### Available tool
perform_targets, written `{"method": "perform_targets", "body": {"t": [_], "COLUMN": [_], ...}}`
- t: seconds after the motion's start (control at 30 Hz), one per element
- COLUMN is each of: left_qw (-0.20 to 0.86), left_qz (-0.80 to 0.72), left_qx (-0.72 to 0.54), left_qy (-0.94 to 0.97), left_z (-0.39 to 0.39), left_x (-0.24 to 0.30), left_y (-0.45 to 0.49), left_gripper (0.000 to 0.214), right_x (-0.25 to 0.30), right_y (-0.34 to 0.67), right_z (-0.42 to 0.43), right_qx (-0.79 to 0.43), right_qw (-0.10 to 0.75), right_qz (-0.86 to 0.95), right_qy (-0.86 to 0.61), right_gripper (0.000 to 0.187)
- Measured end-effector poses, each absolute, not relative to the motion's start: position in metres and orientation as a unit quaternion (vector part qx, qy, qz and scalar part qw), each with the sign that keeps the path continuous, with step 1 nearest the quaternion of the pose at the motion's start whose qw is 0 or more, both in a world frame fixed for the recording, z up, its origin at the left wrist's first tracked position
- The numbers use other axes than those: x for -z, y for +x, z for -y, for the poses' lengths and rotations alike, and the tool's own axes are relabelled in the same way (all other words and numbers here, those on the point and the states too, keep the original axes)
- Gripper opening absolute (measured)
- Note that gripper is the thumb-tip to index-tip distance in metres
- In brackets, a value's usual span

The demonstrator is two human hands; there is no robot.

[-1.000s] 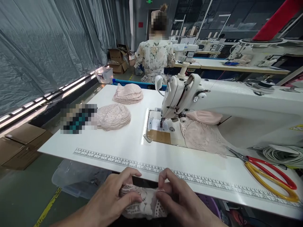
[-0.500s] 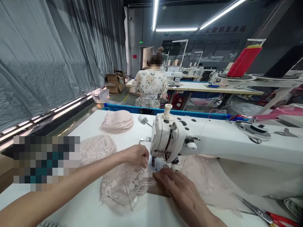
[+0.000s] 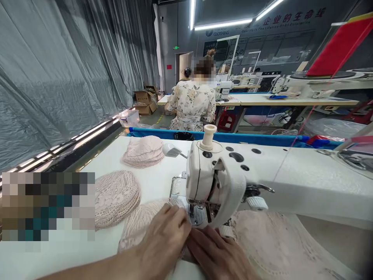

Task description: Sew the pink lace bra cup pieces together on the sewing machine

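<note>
My left hand (image 3: pixel 169 229) is closed on the edge of a pale pink lace piece (image 3: pixel 142 217), close in front of the presser foot of the white sewing machine (image 3: pixel 204 175). Its knuckles cover the spot where it pinches. Beside it, my right hand (image 3: pixel 218 249) rests with fingers stretched and lying flat by the needle area, fingertips touching the left hand. The thumb and the fabric beneath that hand are mostly hidden. Part of the shiny needle plate (image 3: pixel 198 216) shows just beyond the fingers.
Two lace stacks, a nearer one (image 3: pixel 119 198) and a farther one (image 3: pixel 142 151), lie left of the machine. More pale pink fabric (image 3: pixel 268 241) lies under the machine arm. A blue cloth edge (image 3: pixel 157 133) borders the table's back. A person (image 3: pixel 190 103) sits ahead at another table.
My left hand has come nearer and lower, now against my right hand. The lace piece is more covered by my hands. The view has shifted closer to the machine, and the scissors are out of sight.
</note>
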State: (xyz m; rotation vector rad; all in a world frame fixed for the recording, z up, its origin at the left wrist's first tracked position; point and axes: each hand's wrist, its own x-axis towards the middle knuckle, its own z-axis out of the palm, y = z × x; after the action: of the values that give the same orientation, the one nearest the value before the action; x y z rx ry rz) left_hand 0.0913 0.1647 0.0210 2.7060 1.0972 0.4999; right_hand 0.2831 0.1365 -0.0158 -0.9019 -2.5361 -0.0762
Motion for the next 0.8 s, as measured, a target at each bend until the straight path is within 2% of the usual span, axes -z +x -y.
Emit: {"method": "perform_targets", "body": {"t": [0.07,0.17,0.37,0.47,0.7,0.8], "left_qw": [0.049,0.043,0.042,0.03,0.007,0.022], "left_qz": [-0.373,-0.377,-0.354,-0.353,-0.333,-0.321], "left_qx": [-0.156,-0.145,-0.152,-0.135,-0.165,-0.178], "left_qy": [0.913,0.914,0.922,0.925,0.928,0.93], "left_z": [-0.155,-0.156,-0.161,-0.159,-0.164,-0.17], "left_x": [-0.011,-0.004,-0.008,-0.007,0.001,-0.004], "left_y": [0.091,0.088,0.082,0.081,0.079,0.079], "left_gripper": [0.016,0.015,0.02,0.016,0.008,0.008], "right_x": [0.008,-0.003,0.005,0.011,0.009,0.012], "right_y": [0.288,0.296,0.298,0.296,0.292,0.292], "right_z": [-0.135,-0.134,-0.13,-0.129,-0.131,-0.134], "right_qx": [0.007,-0.007,-0.015,-0.012,0.095,0.109], "right_qw": [0.245,0.261,0.225,0.217,0.271,0.256], "right_qz": [0.91,0.902,0.907,0.905,0.895,0.9], "right_qy": [-0.335,-0.344,-0.357,-0.366,-0.34,-0.336], "right_gripper": [0.033,0.035,0.029,0.029,0.035,0.035]}}
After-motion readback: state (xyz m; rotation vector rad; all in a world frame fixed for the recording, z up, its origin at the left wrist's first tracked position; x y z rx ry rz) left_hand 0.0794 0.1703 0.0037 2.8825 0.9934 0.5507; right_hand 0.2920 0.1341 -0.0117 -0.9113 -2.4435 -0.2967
